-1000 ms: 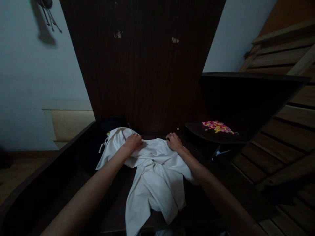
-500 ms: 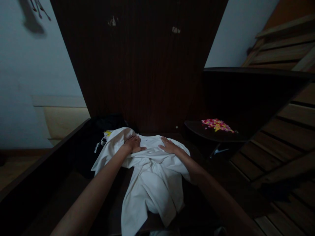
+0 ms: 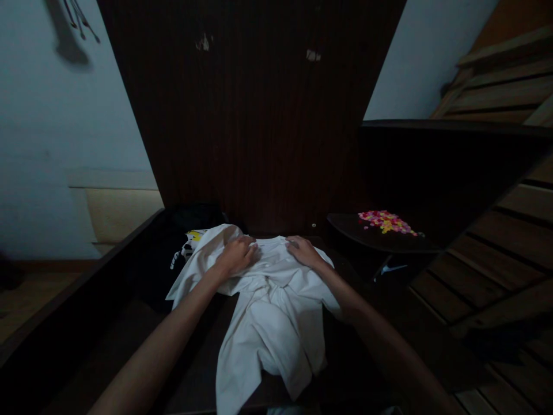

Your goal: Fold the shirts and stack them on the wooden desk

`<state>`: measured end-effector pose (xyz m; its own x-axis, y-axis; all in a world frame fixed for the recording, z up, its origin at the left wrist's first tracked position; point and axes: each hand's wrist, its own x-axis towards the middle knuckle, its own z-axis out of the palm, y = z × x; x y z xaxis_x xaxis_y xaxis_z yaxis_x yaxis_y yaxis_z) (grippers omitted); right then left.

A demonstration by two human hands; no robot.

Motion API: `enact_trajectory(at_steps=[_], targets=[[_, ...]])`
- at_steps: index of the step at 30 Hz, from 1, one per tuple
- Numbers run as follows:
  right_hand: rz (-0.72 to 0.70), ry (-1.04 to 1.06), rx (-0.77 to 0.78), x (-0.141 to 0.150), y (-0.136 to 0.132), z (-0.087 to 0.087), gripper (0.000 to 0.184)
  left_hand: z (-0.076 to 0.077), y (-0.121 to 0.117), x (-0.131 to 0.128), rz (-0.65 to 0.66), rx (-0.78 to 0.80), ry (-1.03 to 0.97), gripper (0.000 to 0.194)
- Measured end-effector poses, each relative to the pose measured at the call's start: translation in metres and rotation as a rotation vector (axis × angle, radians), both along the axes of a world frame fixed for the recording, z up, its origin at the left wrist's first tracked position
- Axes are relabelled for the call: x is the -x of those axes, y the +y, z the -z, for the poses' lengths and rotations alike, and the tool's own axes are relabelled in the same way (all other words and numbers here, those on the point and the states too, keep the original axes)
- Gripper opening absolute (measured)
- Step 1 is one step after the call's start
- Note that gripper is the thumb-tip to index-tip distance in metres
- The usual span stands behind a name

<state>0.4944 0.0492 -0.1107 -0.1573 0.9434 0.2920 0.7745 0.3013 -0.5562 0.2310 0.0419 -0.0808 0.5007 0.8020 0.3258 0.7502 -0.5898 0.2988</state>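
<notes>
A crumpled white T-shirt (image 3: 270,323) lies across a dark wooden surface, its neckline at the far side and its lower part bunched towards me. My left hand (image 3: 237,255) is on the cloth left of the neckline, fingers bent and closed on the fabric. On the other side of the collar, my right hand (image 3: 302,251) has its fingers curled in on the shirt near the shoulder. Both sets of fingertips are partly hidden in the dim light. Dark clothing with a white and yellow print (image 3: 190,242) rests beside the shirt's left edge.
Behind the shirt rises a tall dark wood panel (image 3: 259,127). Right of it, a dark shelf (image 3: 345,225) carries a heap of pink, red and yellow pieces (image 3: 386,222). A raised edge board (image 3: 82,282) runs along the left. Wooden slats (image 3: 488,265) stand at the far right.
Both hands lay flat with fingers stretched on the shirt before; now their fingers are bent in. The left hand has shifted slightly right. The whole view has moved a little.
</notes>
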Motion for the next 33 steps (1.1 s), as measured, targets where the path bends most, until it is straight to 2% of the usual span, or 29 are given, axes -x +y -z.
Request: enact_trajectory(at_steps=[2, 4, 7, 9, 11, 13, 15, 18, 22, 25, 29, 33], targets=[[-0.017, 0.111, -0.118, -0.005, -0.023, -0.012, 0.025, -0.006, -0.031, 0.008, -0.012, -0.107, -0.079, 0.032], [-0.064, 0.152, -0.095, -0.009, -0.052, -0.023, 0.025, -0.006, -0.061, 0.017, 0.026, -0.124, -0.136, 0.023], [-0.187, 0.062, 0.174, -0.013, -0.097, -0.033, 0.033, 0.002, -0.096, 0.022, 0.093, -0.035, -0.159, 0.016], [-0.217, -0.091, 0.376, -0.013, -0.122, -0.032, 0.042, 0.011, -0.108, 0.018, 0.126, -0.007, -0.148, 0.021], [-0.143, -0.267, 0.487, -0.011, -0.139, -0.025, 0.049, 0.019, -0.111, 0.008, 0.149, 0.005, -0.113, 0.033], [-0.029, -0.394, 0.489, -0.008, -0.149, -0.017, 0.048, 0.025, -0.108, -0.002, 0.137, 0.013, -0.042, 0.037], [0.041, -0.422, 0.467, -0.004, -0.153, -0.01, 0.04, 0.029, -0.102, -0.009, 0.082, 0.015, 0.047, 0.031], [0.039, -0.354, 0.46, -0.002, -0.154, -0.006, 0.025, 0.03, -0.094, -0.004, 0.017, 0.01, 0.099, 0.028], [0.056, -0.253, 0.371, -0.013, -0.154, -0.004, 0.014, 0.017, -0.09, 0.024, -0.058, -0.088, -0.121, 0.03], [0.133, -0.14, 0.251, -0.033, -0.152, -0.003, 0.013, 0.001, -0.089, 0.055, -0.196, -0.182, -0.334, 0.028], [0.232, 0.123, 0.118, -0.063, -0.147, -0.004, 0.023, -0.013, -0.086, 0.094, -0.404, -0.167, -0.588, 0.022], [0.264, 0.44, 0.11, -0.077, -0.153, -0.008, 0.029, -0.012, -0.084, 0.12, -0.598, -0.115, -0.754, 0.019]])
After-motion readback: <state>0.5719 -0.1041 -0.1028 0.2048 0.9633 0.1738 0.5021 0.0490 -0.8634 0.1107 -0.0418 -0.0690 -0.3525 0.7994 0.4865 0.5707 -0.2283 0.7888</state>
